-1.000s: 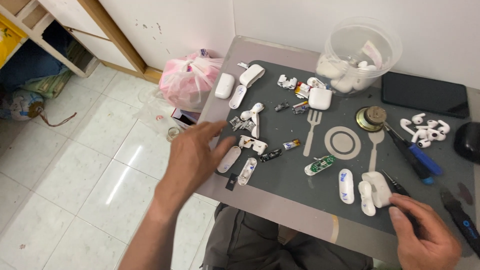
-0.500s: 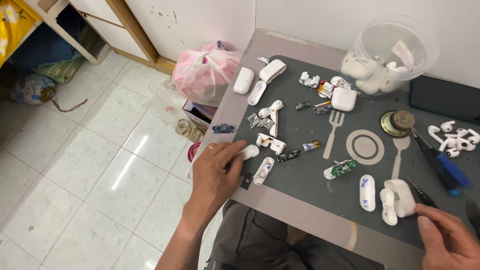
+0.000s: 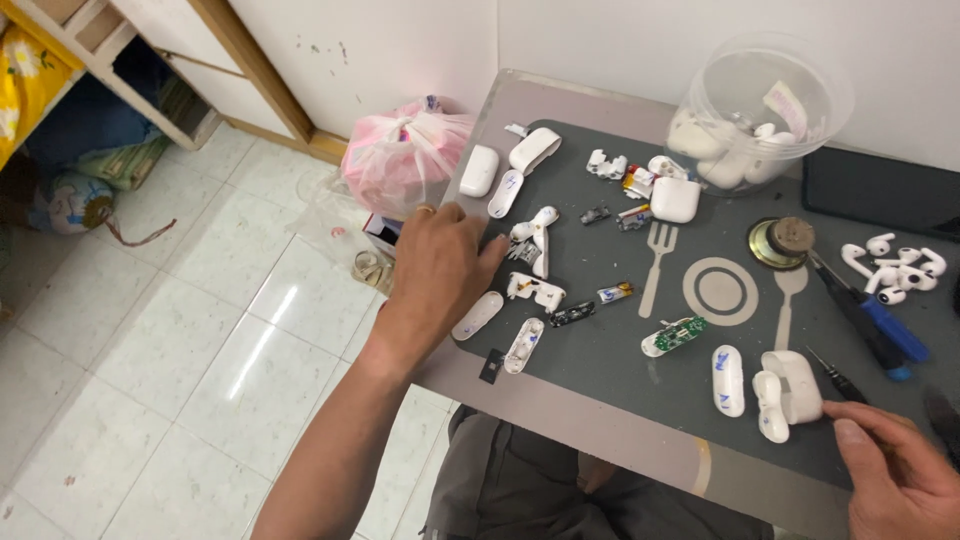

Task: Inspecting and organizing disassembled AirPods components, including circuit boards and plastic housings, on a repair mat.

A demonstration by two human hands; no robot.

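Your left hand point(image 3: 440, 265) lies loosely open, palm down, on the left edge of the tabletop point(image 3: 640, 440), fingertips touching the broken shells point(image 3: 535, 235). Your right hand point(image 3: 900, 470) rests open, holding nothing, just beside the white case point(image 3: 795, 385) at the mat point(image 3: 620, 330) edge.

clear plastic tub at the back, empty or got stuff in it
Not empty: the clear plastic tub holds white earbud parts piled at its bottom, seen through its wall.

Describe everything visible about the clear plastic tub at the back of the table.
The clear plastic tub is round, lidless and upright at the far edge of the dark mat, near the wall. Through its transparent wall, white earbud parts and case pieces lie piled in the bottom. A white charging case sits just before it. Neither hand touches it.
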